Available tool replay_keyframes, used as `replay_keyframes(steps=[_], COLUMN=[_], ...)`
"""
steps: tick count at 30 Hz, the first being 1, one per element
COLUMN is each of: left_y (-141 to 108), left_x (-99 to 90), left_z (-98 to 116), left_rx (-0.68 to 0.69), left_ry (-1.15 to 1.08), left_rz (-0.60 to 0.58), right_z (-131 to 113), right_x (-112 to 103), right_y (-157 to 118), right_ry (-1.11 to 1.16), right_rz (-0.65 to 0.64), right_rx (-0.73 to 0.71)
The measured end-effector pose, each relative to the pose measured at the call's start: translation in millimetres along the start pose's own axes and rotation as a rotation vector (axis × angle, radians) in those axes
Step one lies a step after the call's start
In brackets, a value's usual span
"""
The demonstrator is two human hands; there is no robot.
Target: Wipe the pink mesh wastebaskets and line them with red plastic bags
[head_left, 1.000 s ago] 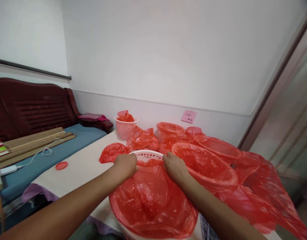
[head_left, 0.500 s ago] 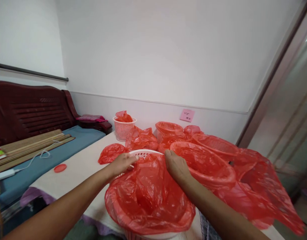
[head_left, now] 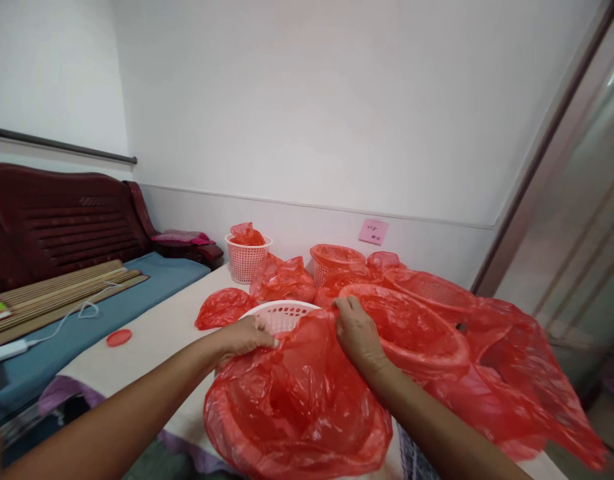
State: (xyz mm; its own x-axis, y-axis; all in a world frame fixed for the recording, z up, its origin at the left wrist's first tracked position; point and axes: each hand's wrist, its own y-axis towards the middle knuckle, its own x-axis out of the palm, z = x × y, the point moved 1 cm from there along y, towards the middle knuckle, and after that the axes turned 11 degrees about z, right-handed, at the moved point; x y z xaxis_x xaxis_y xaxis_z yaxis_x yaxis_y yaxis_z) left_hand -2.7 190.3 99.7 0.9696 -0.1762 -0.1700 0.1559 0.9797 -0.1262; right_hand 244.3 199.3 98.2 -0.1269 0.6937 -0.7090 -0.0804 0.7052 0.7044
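Note:
A red plastic bag (head_left: pixel 307 393) lies over the near side of a white perforated basket (head_left: pixel 287 311) in front of me and sags into it. The basket's far rim shows bare between my hands. My left hand (head_left: pixel 249 335) pinches the bag's edge at the rim's left side. With closed fingers, my right hand (head_left: pixel 355 330) grips the bag at the rim's right side. Just beyond that hand stands a large basket lined with red plastic (head_left: pixel 411 327).
Farther back are a white basket (head_left: pixel 247 261) with red plastic inside and another red-lined basket (head_left: pixel 331 257). Loose red bags (head_left: pixel 284 280) lie between them. A red disc (head_left: pixel 119 338) rests on the cream cloth (head_left: pixel 151 353). A wooden bench (head_left: pixel 67 220) stands at the left.
Both hands have drawn the bag's far edge slightly back towards me, off the far rim. More of the white basket's holes now show.

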Motion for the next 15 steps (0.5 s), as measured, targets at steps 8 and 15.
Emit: replay_keyframes(steps=[8,15], left_y=[-20.3,-50.7], left_x=[-33.2,-48.9], left_z=[0.7,-14.2], left_rx=[0.272,-0.003], left_ry=[-0.089,-0.211], left_rz=[0.436,0.279], right_z=[14.4,18.3], right_x=[5.4,9.7], right_y=[-5.7,-0.6], right_ry=[0.039,0.131], right_rz=[0.002,0.062], right_rx=[0.029,0.084])
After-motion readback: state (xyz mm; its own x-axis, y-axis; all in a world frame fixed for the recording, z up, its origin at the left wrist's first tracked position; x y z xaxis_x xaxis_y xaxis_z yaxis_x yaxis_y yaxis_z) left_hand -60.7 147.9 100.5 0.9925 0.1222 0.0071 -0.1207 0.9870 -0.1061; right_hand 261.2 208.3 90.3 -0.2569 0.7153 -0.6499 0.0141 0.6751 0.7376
